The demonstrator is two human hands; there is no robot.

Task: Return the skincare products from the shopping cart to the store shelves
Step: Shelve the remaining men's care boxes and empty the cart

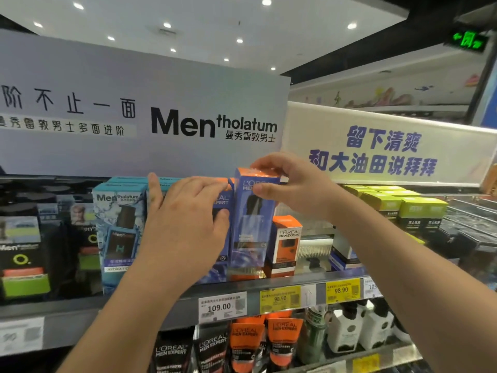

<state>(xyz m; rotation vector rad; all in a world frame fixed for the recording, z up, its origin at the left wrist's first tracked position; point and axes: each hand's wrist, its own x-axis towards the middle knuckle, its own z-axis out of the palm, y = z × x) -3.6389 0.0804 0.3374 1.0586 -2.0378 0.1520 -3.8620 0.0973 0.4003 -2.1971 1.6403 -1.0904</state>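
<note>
We are holding a tall blue L'Oréal Men Expert box [251, 222] with an orange top upright at the front of the upper shelf [269, 285]. Our right hand [291, 184] is pinching its top end, thumb on the front face and fingers curled over the orange cap. Our left hand [185, 214] is lying flat with fingers straight against the matching blue box [222, 208] just to the left, its thumb touching the held box's left edge.

To the right of the held box, a shorter orange and white L'Oréal box [285, 243] is standing touching it. To the left, light blue Mentholatum boxes [119, 224] are standing in a row, with dark bottles and packs [24, 251] beyond them. Further right on the same shelf, green-topped dark boxes [419, 214] are lining up.

Price tags, one white reading 109.00 [222, 306] and two yellow reading 98.90 [279, 298], are hanging along the shelf's front rail. Below, orange and black L'Oréal tubes [244, 343] and white bottles [347, 327] are filling the lower shelf.

Above, a grey Mentholatum sign [161, 117] and a white banner with blue characters [376, 149] are topping the shelving. Recessed lights are shining in the white ceiling [188, 22], and a green exit sign [468, 40] is glowing at upper right.
</note>
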